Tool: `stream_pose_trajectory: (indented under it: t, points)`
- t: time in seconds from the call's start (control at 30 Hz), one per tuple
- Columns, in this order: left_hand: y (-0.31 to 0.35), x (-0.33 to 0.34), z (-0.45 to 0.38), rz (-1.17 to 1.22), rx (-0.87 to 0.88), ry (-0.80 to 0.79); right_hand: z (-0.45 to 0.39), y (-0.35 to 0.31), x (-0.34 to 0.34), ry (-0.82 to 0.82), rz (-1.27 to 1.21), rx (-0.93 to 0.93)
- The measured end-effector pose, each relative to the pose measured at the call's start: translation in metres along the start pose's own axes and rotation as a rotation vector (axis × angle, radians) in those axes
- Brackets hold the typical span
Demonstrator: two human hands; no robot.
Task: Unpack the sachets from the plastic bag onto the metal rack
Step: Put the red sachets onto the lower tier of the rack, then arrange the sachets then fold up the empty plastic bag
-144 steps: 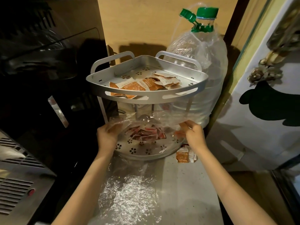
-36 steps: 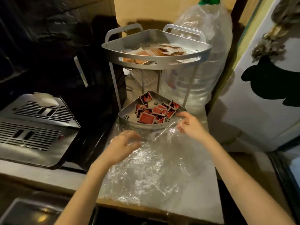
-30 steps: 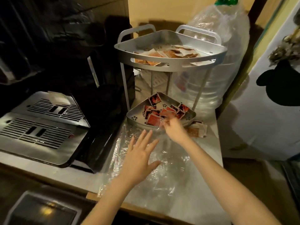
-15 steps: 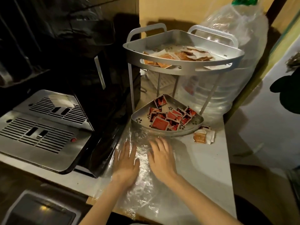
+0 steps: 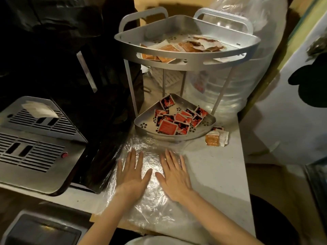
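In the head view we find the left hand (image 5: 131, 175) and the right hand (image 5: 176, 175) laid palm-down, side by side, on the clear plastic bag (image 5: 150, 206), which lies flat on the desk (image 5: 217, 174) just in front of the metal rack (image 5: 187, 55). The fingers (image 5: 137, 160) of both hands are open and spread, gripping nothing. The red sachets (image 5: 177, 121) lie in a loose heap on the rack's lower tray (image 5: 141, 125); orange and white sachets (image 5: 184, 47) sit on the upper tray. We see nothing through the bag's film, so we judge the unpacking essentially complete and the step in hand to be flattening the emptied bag. To do it well, we would press from the middle outward toward the open end so that trapped air escapes, and keep the palms flat so the thin film does not bunch or slide off the desk's near edge, which it already overhangs. One item is outstanding: a small cluster of stray sachets (image 5: 216, 138) rests on the desk just beside the lower tray's right corner, outside the rack. Around the work stand a black appliance (image 5: 106, 85) close on the left, its grilled drip tray (image 5: 35, 138) further left, and a large water bottle (image 5: 247, 50) behind the rack. None of these obstructs the bag, though the appliance crowds its left edge.
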State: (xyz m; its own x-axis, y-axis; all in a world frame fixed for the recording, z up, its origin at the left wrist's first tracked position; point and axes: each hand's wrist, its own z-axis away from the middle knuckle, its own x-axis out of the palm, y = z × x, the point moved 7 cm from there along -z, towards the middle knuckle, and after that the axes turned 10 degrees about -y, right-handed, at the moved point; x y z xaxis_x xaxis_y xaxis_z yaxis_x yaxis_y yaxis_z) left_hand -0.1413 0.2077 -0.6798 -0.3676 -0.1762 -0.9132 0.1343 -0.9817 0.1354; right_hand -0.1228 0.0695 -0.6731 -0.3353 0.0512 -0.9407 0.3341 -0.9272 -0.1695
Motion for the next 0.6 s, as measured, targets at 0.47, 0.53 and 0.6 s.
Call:
stream_pose_trajectory:
  t: [0.47,0.53,0.6]
  points:
    - [0.058,-0.053,-0.012,-0.153,-0.115,-0.317,0.009,0.078,-0.057,0.245,-0.847,-0.044]
    - [0.097,-0.075,-0.007,-0.228,-0.028,-0.216,0.010,0.105,-0.068,0.318,-0.798,0.010]
    - [0.141,-0.092,-0.003,-0.191,0.131,-0.107,0.010,0.133,-0.077,0.365,-0.770,0.047]
